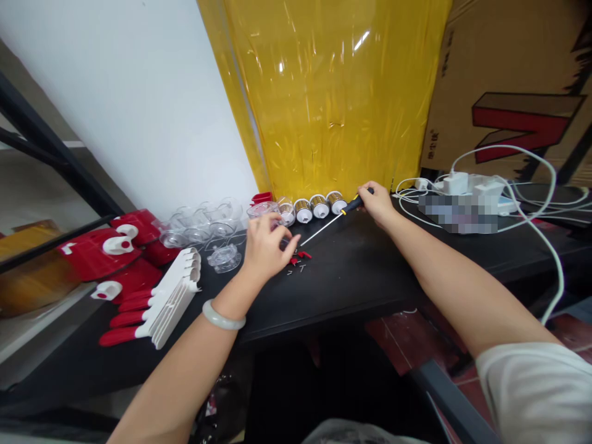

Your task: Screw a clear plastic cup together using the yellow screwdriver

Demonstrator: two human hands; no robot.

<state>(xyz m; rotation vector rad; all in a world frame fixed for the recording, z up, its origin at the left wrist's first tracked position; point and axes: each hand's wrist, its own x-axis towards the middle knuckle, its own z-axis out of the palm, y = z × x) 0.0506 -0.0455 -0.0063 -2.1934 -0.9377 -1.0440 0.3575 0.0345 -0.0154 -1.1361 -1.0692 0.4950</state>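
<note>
My right hand [378, 202] is closed round the black-and-yellow handle of a screwdriver [333, 220], whose long metal shaft slants down to the left over the black table [361, 271]. My left hand [266, 246] has its fingers pinched together just above small red parts [300, 255] and a few tiny screws; what it pinches is too small to name. A pale bangle sits on that wrist. Behind the hands stands a row of gold-banded spools [312, 208].
Clear plastic shells [203, 225] lie at the back left, with red and white casings [120, 246] and a white ribbed stack [173, 296] nearer. Chargers and white cables [467, 185] crowd the right. A yellow plastic sheet [333, 92] and a cardboard box [518, 86] stand behind.
</note>
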